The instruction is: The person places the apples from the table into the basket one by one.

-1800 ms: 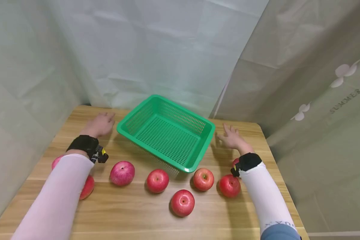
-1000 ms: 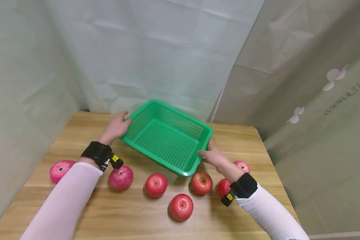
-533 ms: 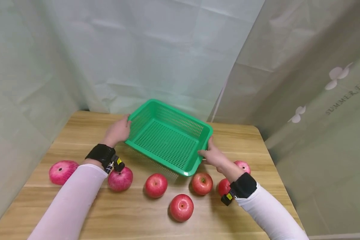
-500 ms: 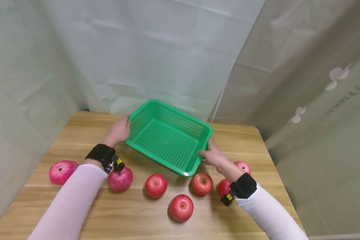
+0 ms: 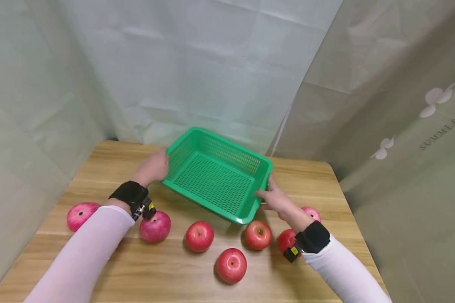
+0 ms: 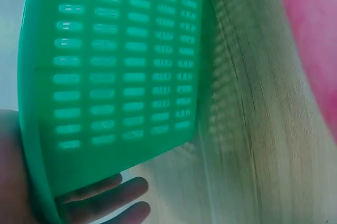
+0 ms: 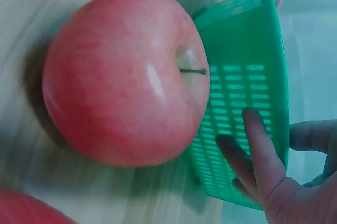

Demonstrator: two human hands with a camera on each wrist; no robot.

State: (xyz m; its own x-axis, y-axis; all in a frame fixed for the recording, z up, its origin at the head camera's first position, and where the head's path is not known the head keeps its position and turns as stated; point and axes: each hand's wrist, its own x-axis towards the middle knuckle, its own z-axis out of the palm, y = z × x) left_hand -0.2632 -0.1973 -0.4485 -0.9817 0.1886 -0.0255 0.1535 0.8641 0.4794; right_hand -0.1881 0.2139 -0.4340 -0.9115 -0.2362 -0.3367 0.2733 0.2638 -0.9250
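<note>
A green plastic basket (image 5: 212, 181) with slotted walls sits on the wooden table, its inside bare. My left hand (image 5: 154, 167) grips its left end; in the left wrist view the fingers (image 6: 124, 195) reach under the rim, outside the wall. At the right end my right hand (image 5: 277, 198) holds the rim, thumb over the top. The right wrist view shows its fingers (image 7: 263, 155) against the outer wall. A red apple (image 5: 258, 235) lies right by the basket's near right corner, and looms large in that wrist view.
Several more apples lie in front of the basket, among them a red apple (image 5: 199, 236), a nearer red apple (image 5: 231, 265) and a pinkish apple (image 5: 155, 227) beside my left wrist. Another apple (image 5: 81, 215) is at far left. A pale curtain (image 5: 212, 75) hangs behind the table.
Both hands have come from the table beside the basket onto its two ends and taken hold of the rim. The basket and apples stay nearly in place; the view shifts slightly.
</note>
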